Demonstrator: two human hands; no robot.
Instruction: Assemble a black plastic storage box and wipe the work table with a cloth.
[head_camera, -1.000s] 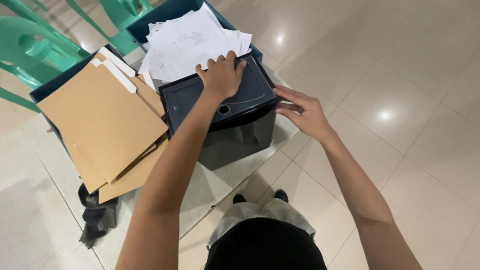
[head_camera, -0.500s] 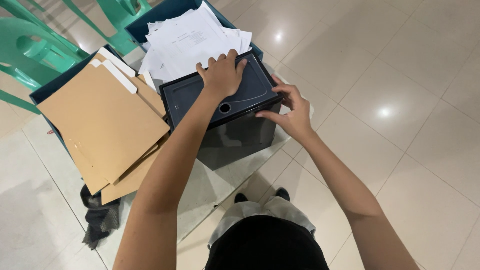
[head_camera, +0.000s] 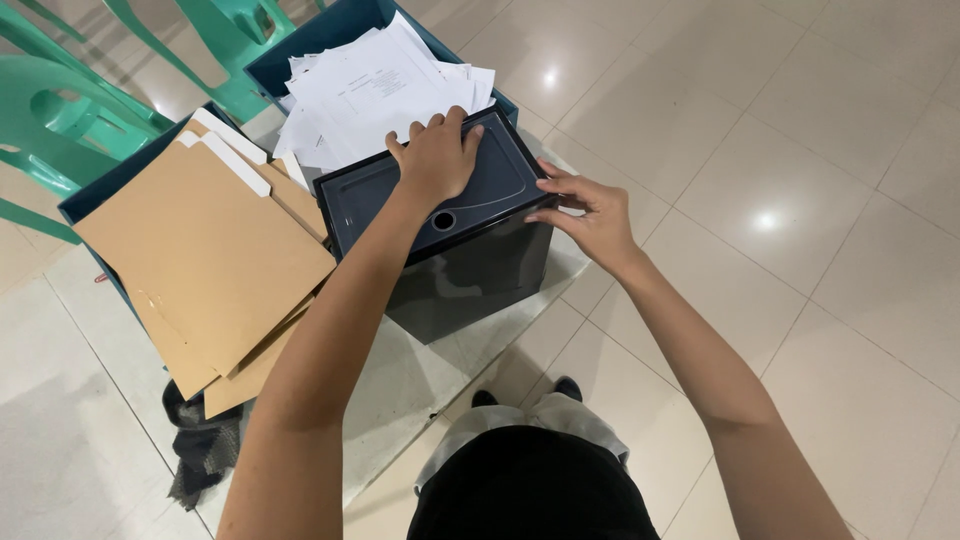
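The black box (head_camera: 450, 240) stands near the middle of the view, at abt 12 o'clock from the person's body, on a pale table (head_camera: 400, 390). Its glossy lid has a small round hole near the front edge.

Left hand (head_camera: 436, 158) lies flat on the lid's far part, palm down, fingers spread and curled over the back edge at 12 o'clock; the grip isn't closed on anything, it just presses on the lid. Right hand (head_camera: 592, 215) is at the box's right top corner, abt 3 o'clock from the lid centre. Fingers are half bent, thumb and fingertips touching the lid's edge. Whether it truly pinches the rim or only rests against it, can't tell from this angle.

Behind the box, at 11–12 o'clock, a loose stack of white papers (head_camera: 375, 85) sits in a dark blue bin (head_camera: 330, 30); the left hand's fingertips are just beside the paper edges. At 9 o'clock from the box lie brown folders (head_camera: 205, 255), fanned out, w/ white tabs at their top, on another dark blue tray (head_camera: 95, 195). Green plastic chairs (head_camera: 70, 110) stand at 10–11 o'clock. A dark cloth (head_camera: 200, 450) lies on the floor at 8 o'clock, under the table edge. Floor is glossy pale tile (head_camera: 800, 200).
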